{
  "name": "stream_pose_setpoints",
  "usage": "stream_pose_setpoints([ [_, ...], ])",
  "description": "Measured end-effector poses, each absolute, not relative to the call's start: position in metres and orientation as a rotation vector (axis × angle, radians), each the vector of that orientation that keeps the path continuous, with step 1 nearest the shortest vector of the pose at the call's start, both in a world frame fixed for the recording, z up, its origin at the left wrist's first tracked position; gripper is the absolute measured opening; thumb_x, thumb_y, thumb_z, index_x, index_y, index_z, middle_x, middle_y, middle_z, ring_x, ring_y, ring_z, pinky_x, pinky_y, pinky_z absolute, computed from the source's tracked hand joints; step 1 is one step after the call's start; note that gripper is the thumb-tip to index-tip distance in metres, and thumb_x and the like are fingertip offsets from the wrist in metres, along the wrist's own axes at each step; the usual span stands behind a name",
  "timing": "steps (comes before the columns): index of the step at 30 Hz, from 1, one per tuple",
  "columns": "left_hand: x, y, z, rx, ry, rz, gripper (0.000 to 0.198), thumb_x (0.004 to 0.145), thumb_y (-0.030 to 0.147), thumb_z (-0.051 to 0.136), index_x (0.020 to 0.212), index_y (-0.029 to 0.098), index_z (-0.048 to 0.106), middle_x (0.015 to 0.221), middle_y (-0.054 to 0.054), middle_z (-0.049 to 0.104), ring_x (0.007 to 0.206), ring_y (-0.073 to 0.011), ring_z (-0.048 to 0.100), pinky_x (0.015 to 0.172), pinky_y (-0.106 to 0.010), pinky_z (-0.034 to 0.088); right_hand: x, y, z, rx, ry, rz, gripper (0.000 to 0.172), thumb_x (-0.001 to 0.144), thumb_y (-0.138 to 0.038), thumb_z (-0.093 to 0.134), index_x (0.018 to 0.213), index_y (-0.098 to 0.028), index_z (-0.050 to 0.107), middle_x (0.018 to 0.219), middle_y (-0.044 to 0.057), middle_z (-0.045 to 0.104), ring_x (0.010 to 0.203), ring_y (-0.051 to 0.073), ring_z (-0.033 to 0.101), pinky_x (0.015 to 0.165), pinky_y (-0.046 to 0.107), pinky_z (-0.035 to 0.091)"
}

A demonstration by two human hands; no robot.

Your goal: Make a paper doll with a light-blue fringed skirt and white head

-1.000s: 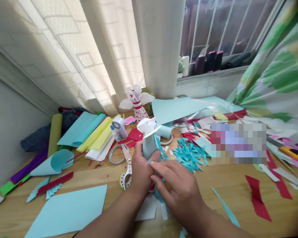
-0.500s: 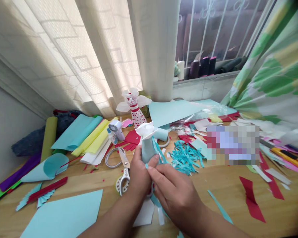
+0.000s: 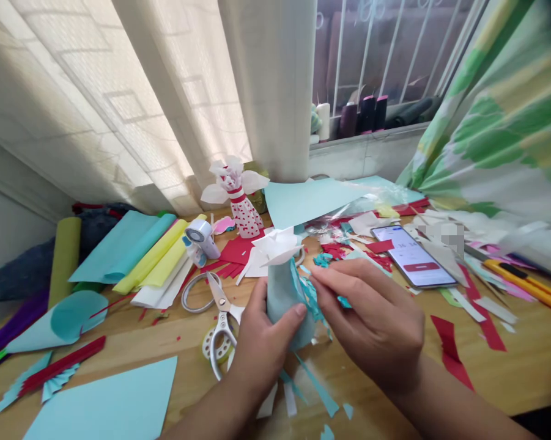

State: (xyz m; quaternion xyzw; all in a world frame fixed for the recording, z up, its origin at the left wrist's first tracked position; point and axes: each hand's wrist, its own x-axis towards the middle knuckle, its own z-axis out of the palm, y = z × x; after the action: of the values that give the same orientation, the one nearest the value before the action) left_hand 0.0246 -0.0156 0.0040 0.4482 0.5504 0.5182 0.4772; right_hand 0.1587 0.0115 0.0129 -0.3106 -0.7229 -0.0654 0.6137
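Observation:
My left hand (image 3: 257, 342) is wrapped round a light blue paper cone figure (image 3: 282, 293) with a white folded top, holding it upright over the wooden table (image 3: 523, 360). My right hand (image 3: 373, 321) is beside it on the right, its fingers pinched on teal paper strips (image 3: 312, 299) at the cone's side. White-handled scissors (image 3: 220, 318) lie just left of my left hand. A finished figure in red dotted paper with white wings (image 3: 238, 201) stands behind, near the curtain.
Rolls and sheets of coloured paper (image 3: 133, 253) lie at the left, a blue sheet (image 3: 105, 406) at the front left. A phone (image 3: 413, 253) with a lit screen lies to the right among red and teal scraps. A tape ring (image 3: 195, 293) and small dispenser (image 3: 202, 235) sit behind the scissors.
My hands have lifted the blue cone figure slightly and my right hand has shifted right and up to its side. The view has swung, showing the phone uncovered.

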Motion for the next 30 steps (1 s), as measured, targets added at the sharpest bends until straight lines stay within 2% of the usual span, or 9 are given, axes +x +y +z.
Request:
stream_pose_setpoints([
  [10,0.0277,-0.0195,0.0060,1.271,1.527,1.207,0.037,0.070,0.031,0.066,0.106,0.023,0.059,0.088,0.000,0.068,0.076,-0.0191,0.061,0.066,-0.028,0.048,0.1543,0.0094,0.0117,-0.710,-1.713,-0.289,0.021,0.072,-0.001,0.066,0.090,-0.012,0.066,0.071,0.008,0.066,0.065,0.017,0.061,0.058,0.030,0.053],
  [20,0.0281,-0.0171,0.0047,1.310,1.567,1.180,0.032,0.069,0.027,0.064,0.100,0.022,0.058,0.074,0.003,0.063,0.066,-0.0173,0.057,0.059,-0.027,0.045,0.1524,0.0095,0.0087,-0.719,-1.768,-0.239,0.021,0.075,-0.003,0.062,0.093,-0.014,0.064,0.074,0.007,0.065,0.069,0.018,0.060,0.061,0.031,0.052],
  [24,0.0278,-0.0176,0.0050,1.325,1.571,1.190,0.032,0.069,0.023,0.062,0.101,0.022,0.058,0.068,0.004,0.060,0.069,-0.0181,0.057,0.060,-0.026,0.044,0.1508,0.0097,0.0074,-0.708,-1.784,-0.208,0.021,0.075,-0.002,0.062,0.092,-0.014,0.064,0.073,0.007,0.065,0.068,0.018,0.059,0.060,0.032,0.051],
  [30,0.0274,-0.0175,0.0066,1.317,1.563,1.194,0.031,0.069,0.026,0.063,0.100,0.023,0.058,0.072,0.003,0.062,0.070,-0.0182,0.057,0.061,-0.026,0.044,0.1515,0.0107,0.0059,-0.707,-1.798,-0.210,0.022,0.075,-0.002,0.060,0.093,-0.014,0.064,0.072,0.007,0.064,0.067,0.018,0.058,0.060,0.033,0.050],
])
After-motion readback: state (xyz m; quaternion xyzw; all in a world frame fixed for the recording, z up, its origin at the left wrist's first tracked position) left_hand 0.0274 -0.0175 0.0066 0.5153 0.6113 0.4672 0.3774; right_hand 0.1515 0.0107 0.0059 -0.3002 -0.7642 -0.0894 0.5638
